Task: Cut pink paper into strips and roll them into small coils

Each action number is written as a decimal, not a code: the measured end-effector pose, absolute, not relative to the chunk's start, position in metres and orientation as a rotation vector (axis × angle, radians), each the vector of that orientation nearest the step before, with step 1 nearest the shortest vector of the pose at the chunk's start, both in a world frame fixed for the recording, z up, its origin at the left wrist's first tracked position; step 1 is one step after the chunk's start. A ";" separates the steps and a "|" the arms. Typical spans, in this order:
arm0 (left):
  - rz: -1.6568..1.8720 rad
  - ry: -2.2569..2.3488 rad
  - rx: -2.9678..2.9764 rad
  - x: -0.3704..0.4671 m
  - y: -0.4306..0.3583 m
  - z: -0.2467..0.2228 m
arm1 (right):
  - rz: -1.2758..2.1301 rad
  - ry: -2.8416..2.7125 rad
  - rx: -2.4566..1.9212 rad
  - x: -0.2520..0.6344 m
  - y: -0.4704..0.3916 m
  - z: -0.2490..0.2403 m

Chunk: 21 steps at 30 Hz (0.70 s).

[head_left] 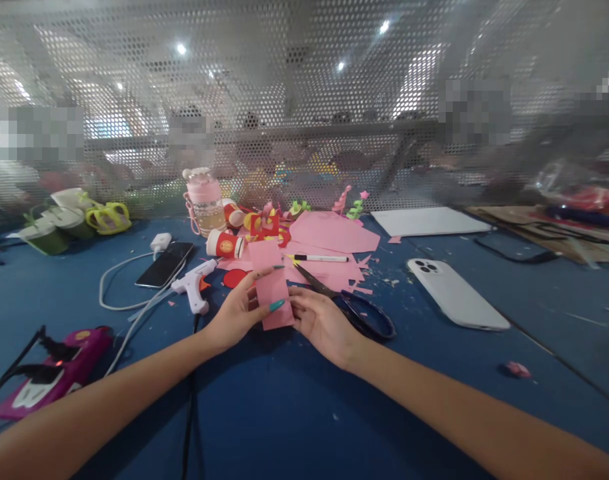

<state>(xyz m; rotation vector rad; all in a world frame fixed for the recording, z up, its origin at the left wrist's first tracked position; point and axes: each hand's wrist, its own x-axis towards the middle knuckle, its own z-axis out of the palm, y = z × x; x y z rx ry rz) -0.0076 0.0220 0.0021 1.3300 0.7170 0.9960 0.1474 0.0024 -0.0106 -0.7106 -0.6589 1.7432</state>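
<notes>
A narrow pink paper strip [273, 285] stands nearly upright at the centre, between my two hands. My left hand [239, 309] grips it from the left, with the thumb across its front. On the right, my right hand [327, 323] pinches the strip's edge with its fingertips. Just behind my right hand lie scissors [367, 316] with dark blue handles. Pink paper sheets [334, 235] lie behind the strip, with a white marker [321, 258] on them. A red and white paper cup [225, 245] lies on its side to the left of the strip.
A white glue gun [195, 285], black phone [165, 264] and purple power strip [59, 373] with cables are at left. A pink-lidded bottle [205, 203] stands behind. At right are a white phone [457, 293] and white sheet [429, 221]. Perforated metal [294, 87] borders the blue table [284, 413].
</notes>
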 end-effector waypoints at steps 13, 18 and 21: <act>1.215 0.764 1.428 -0.012 0.033 0.012 | 0.589 -1.554 -1.102 0.168 0.000 0.004; 1.137 0.665 1.526 -0.016 0.034 0.029 | -0.207 -1.948 -2.009 0.198 -0.001 0.025; 1.069 0.620 1.580 -0.017 0.033 0.042 | -0.074 -2.033 -2.286 0.211 -0.004 0.026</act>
